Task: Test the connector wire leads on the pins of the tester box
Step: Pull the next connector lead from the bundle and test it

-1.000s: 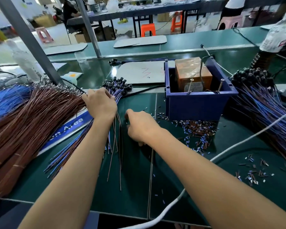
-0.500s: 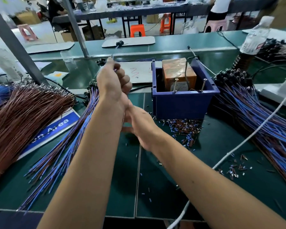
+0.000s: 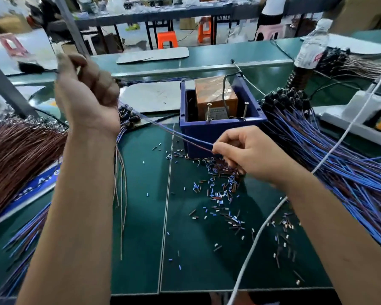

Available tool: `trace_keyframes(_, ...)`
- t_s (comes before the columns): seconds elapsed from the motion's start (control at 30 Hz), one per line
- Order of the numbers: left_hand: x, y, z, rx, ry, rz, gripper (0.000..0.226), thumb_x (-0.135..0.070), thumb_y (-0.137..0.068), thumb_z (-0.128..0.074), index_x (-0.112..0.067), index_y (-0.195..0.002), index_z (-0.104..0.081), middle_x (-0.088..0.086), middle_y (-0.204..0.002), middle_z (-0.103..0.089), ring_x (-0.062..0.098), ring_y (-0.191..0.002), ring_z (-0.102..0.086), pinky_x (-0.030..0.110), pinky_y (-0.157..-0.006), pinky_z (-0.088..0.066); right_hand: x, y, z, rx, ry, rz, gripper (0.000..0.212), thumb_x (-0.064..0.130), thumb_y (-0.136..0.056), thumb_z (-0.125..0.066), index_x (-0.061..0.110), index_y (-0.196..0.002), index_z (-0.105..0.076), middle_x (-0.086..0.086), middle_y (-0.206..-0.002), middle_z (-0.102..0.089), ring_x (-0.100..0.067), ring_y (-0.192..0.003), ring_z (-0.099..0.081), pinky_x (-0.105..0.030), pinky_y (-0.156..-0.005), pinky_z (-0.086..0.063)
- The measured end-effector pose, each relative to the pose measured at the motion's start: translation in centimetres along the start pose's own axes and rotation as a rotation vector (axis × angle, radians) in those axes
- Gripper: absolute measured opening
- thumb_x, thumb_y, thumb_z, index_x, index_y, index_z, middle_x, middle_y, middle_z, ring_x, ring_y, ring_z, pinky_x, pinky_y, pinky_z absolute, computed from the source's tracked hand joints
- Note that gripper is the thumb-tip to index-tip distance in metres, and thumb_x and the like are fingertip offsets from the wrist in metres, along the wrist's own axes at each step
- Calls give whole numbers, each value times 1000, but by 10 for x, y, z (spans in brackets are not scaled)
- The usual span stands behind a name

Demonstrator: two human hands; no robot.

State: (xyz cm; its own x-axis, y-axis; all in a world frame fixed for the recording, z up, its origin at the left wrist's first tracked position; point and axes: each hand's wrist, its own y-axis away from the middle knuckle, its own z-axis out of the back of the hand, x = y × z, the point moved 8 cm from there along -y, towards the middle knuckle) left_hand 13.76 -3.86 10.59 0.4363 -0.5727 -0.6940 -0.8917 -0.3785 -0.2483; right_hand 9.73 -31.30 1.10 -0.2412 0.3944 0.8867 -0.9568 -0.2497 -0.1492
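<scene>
Stretching wire leads (image 3: 176,134), hands (image 3: 86,93) (image 3: 249,150) front tester box (image 3: 218,128), clippings (image 3: 220,190) beneath.

Bright, even overhead light; soft, faint shadows on the green mat (image 3: 141,216). Glare on the taped orange box (image 3: 215,93). Left hand (image 3: 86,95) motion-blurred. Wide-angle bend at edges; wire piles smear there. Far benches soft and overexposed.

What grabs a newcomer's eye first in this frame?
The two-lead wire stretched taut between the raised left hand and the lower right hand, mid-frame. Behind it sits the blue tester box with two upright screw pins. Blue wire bundles fan right; cut insulation bits litter the green mat.
</scene>
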Motion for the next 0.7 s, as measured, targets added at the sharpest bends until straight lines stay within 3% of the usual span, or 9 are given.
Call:
trace_keyframes(0.1, 23, 41, -15, 177, -514, -219, 40, -30, -113, -31, -21, -80, -50, -9, -58, -38, 10, -48, -30, 28, -45, -22, -5, 0, 5, -68, 111, 58, 19, 22, -99, -71, 15, -81, -74, 6, -54, -59, -2, -47, -47, -17, -53, -37)
trace_keyframes(0.2, 77, 101, -54, 659, -1037, -463, 28, -14, -105, -43, -11, -84, -60, -12, -72, -53, 13, -62, -49, 34, -56, -38, -8, 0, -2, -51, 236, 95, 21, 24, -97, -72, 23, -76, -72, 7, -57, -64, -2, -52, -53, -18, -56, -41)
trace_keyframes(0.27, 110, 126, -61, 863, -1226, -544, 18, -12, -102, -48, -4, -93, -62, 0, -89, -59, 26, -76, -57, 43, -65, -47, -13, 3, -2, -46, 243, 121, 29, 19, -97, -72, 29, -71, -65, 4, -59, -65, -2, -54, -56, -20, -57, -40)
trace_keyframes(0.37, 129, 134, -59, 895, -1227, -503, 19, -23, -105, -47, -12, -110, -62, 0, -104, -63, 30, -85, -62, 46, -69, -52, -19, 9, 6, -94, 79, 143, 29, 19, -97, -72, 32, -72, -67, -3, -62, -68, -5, -55, -58, -22, -58, -44)
trace_keyframes(0.47, 147, 131, -46, 929, -1250, -380, 23, -31, -107, -45, -21, -124, -57, -3, -103, -71, 28, -89, -68, 45, -73, -53, -30, 9, 15, -205, -139, 123, 16, 18, -94, -76, 18, -78, -76, -12, -66, -70, -16, -59, -62, -31, -56, -50)
trace_keyframes(0.53, 155, 127, -36, 937, -1265, -321, 19, -30, -107, -48, -19, -119, -57, -1, -96, -72, 28, -87, -68, 47, -72, -52, -39, 8, 17, -261, -198, 71, 13, 16, -93, -78, 11, -81, -77, -9, -66, -72, -14, -59, -63, -30, -56, -51)
trace_keyframes(0.7, 152, 116, -25, 805, -1290, -366, 19, -27, -101, -55, -14, -94, -67, 0, -83, -70, 27, -78, -64, 45, -68, -50, -61, 10, 19, -385, -281, -79, 11, 18, -87, -83, 14, -79, -77, -2, -60, -69, -9, -48, -55, -21, -51, -47)
